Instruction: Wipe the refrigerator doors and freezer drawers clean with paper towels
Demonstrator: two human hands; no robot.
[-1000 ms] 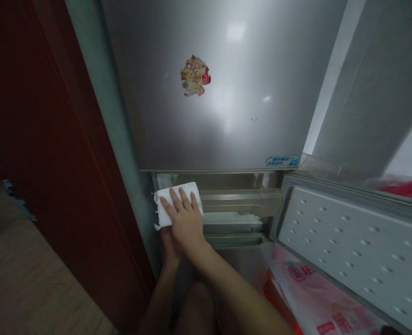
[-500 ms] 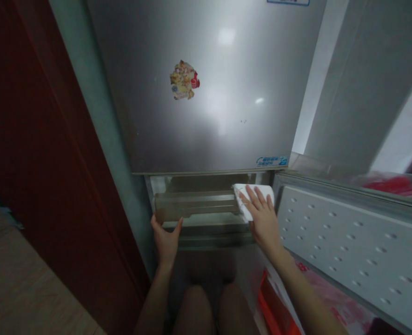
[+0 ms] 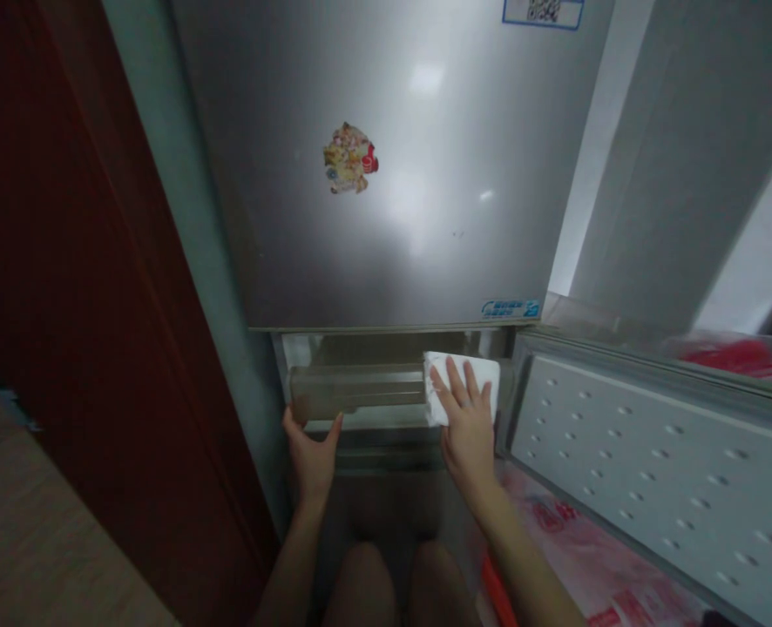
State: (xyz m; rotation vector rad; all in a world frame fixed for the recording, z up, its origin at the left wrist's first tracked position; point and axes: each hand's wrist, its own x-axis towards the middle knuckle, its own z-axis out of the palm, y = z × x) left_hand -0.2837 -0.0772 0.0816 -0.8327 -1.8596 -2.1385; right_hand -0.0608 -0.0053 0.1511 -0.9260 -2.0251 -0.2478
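Observation:
A translucent drawer [image 3: 360,386] juts out a little from the lower compartment of a silver fridge [image 3: 308,252]. At its left end, my left hand [image 3: 313,448] grips the lower corner, thumb apart from the fingers, with the fingertips partly hidden. My right hand [image 3: 468,418] presses a folded white cloth [image 3: 490,373] flat against the right part of the drawer front, its fingers spread over the cloth. The part of the drawer behind the cloth is hidden.
The lower fridge door [image 3: 660,470] stands wide open on the right. Pink and red plastic bags [image 3: 588,557] lie beneath it. A dark red wooden door [image 3: 98,348] is on the left. My knees are close below the drawer.
My right hand has slid left along the drawer front with the cloth. My left hand has stayed at the drawer's left corner. The view has shifted slightly.

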